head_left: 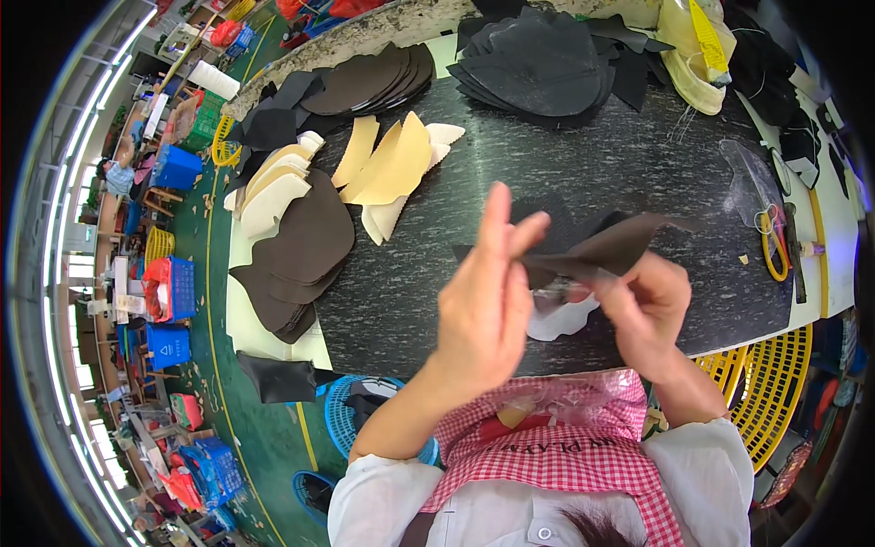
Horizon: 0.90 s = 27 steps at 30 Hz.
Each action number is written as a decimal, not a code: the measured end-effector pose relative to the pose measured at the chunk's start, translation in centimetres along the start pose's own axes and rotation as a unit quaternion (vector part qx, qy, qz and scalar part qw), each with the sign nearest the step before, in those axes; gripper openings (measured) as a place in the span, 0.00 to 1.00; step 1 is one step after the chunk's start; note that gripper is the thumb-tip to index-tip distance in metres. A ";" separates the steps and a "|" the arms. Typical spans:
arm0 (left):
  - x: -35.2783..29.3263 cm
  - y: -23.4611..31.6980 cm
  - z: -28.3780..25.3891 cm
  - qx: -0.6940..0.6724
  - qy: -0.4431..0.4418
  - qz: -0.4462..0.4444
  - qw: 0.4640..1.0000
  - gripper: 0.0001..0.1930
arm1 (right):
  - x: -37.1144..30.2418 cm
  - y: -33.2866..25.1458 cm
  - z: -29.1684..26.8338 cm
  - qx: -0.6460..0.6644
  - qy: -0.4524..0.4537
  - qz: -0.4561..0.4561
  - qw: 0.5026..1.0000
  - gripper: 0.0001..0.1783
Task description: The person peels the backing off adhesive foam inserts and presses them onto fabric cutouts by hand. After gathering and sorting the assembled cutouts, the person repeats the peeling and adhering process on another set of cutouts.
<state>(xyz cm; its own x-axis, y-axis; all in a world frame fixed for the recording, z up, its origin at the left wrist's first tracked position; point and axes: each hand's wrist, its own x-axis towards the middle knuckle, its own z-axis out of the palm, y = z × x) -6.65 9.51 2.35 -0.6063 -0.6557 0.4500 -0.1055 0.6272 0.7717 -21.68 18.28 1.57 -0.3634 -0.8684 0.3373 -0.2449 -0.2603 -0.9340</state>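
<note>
Above the near part of the dark speckled table, my right hand [649, 305] pinches a dark brown leather-like piece [602, 251], which is bent and smeared by motion. My left hand [488, 296] is at the left end of this piece, its fingers stretched upward and apart. Whether its thumb touches the piece I cannot tell. Just below the brown piece, a white cut piece [563, 319] shows between my hands. Something clear and shiny by the right fingertips is too blurred to name.
Dark brown cut pieces [314, 223], cream pieces [392, 169] and a black stack [538, 68] lie left and far. Yellow-handled scissors [775, 246] and clear plastic [752, 178] lie right. A blue basket [337, 410] and yellow basket [775, 387] stand below the near edge.
</note>
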 end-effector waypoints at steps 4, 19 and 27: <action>0.2 -0.7 -1.0 0.020 0.028 0.002 0.999 0.29 | 0.3 -0.9 -1.5 0.145 0.079 0.086 0.983 0.07; 3.4 -1.0 1.7 0.171 0.134 0.192 0.957 0.09 | -0.3 0.4 1.6 -0.024 -0.017 -0.095 0.995 0.06; -1.2 3.7 3.0 -0.404 0.213 -0.202 0.866 0.05 | 0.4 -0.3 2.1 0.048 0.164 0.058 0.984 0.06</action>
<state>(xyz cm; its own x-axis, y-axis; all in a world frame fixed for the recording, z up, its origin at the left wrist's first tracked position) -8.66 13.92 3.32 -0.2846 -0.9567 0.0615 0.4496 -0.0766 0.8899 -19.92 17.11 1.74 -0.6578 -0.7164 0.2325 -0.1046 -0.2188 -0.9701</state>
